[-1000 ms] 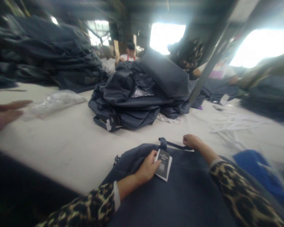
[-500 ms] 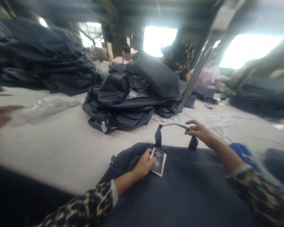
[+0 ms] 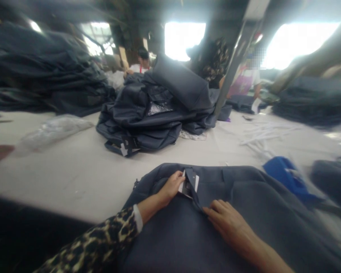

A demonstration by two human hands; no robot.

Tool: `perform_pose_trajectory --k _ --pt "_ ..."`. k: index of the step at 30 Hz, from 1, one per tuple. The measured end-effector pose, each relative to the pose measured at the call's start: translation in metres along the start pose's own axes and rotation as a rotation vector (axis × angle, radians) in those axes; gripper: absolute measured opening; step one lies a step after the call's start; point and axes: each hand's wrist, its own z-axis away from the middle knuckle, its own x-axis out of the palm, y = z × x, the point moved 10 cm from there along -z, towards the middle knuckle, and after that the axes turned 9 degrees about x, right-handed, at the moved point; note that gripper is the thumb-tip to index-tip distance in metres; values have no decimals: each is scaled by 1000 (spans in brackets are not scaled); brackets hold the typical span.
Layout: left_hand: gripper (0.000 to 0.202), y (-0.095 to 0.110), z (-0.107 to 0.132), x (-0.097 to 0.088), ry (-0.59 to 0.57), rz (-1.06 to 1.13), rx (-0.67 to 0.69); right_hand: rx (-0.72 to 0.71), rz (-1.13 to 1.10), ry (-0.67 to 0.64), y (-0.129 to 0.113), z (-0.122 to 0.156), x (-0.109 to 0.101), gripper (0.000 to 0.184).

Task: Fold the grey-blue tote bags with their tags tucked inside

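Observation:
A large dark navy bag (image 3: 170, 235) lies flat in front of me on the white table. Near its top edge, my left hand (image 3: 172, 187) pinches a black-and-white hang tag (image 3: 183, 187) between thumb and fingers. The bag's strap handle (image 3: 193, 189) is folded down toward me and crosses over part of the tag. Closed on the lower part of that handle is my right hand (image 3: 223, 216), its fingers bent over the strap. Small dark zipper pulls (image 3: 135, 184) show at the bag's left corner.
Several navy bags (image 3: 147, 121) are piled ahead, with a metal post (image 3: 230, 64) beside them. A blue bin (image 3: 287, 176) stands at right near white strips (image 3: 264, 132). Clear plastic (image 3: 51, 131) lies left, near another person's hand (image 3: 0, 153). Two people work behind the pile.
My right hand has pulled the handle down toward me, from upright beyond the bag's edge to lying over the tag. My left hand stays on the tag. The view has shifted slightly.

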Motion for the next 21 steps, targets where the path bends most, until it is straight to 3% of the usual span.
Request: perform_pose_trajectory --k 8,14,18,21 --pt "44 -8 -1 13 -52 59 0 -33 70 -25 -14 -1 -8 28" --pt "44 -4 7 19 -106 119 -14 0 32 74 -14 13 3 51" --pt "38 0 7 19 -131 -12 -2 7 -57 2 -15 19 14 74" --pt "28 5 11 15 -216 -201 -25 24 -80 -61 -14 19 18 74"
